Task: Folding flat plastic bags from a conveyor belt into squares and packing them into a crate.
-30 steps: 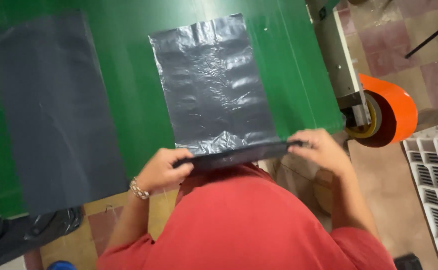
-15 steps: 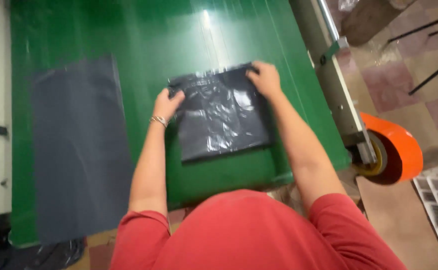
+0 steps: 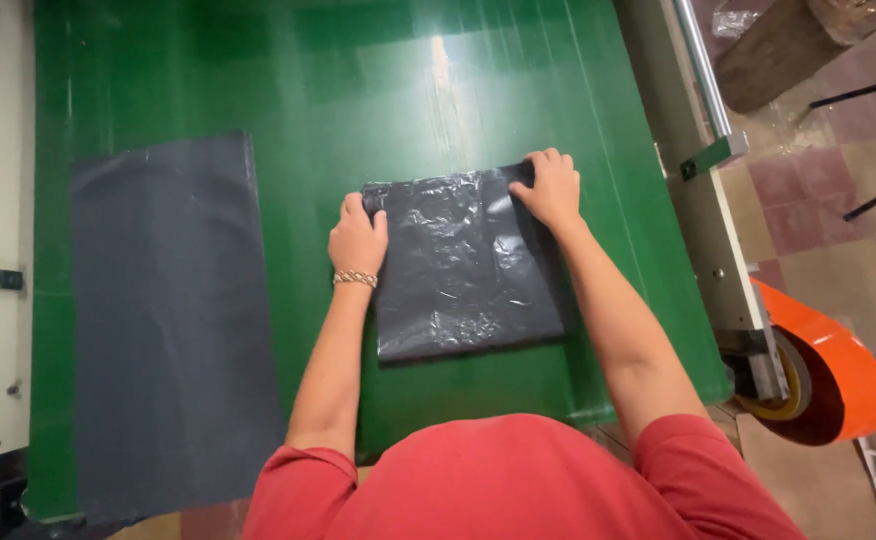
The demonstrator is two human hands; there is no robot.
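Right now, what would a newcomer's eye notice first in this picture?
First, the folded black plastic bag in the middle of the green belt, with the left hand and right hand pressing its far corners. Then the flat dark sheet at the left, and the orange roll at the right.

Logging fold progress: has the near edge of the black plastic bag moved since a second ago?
Yes. The hands carried it from the near edge of the green table away from the person; the black plastic bag now lies folded.

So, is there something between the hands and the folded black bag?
Nothing visible. The left hand and right hand rest directly on the far corners of the folded black bag on the green table.
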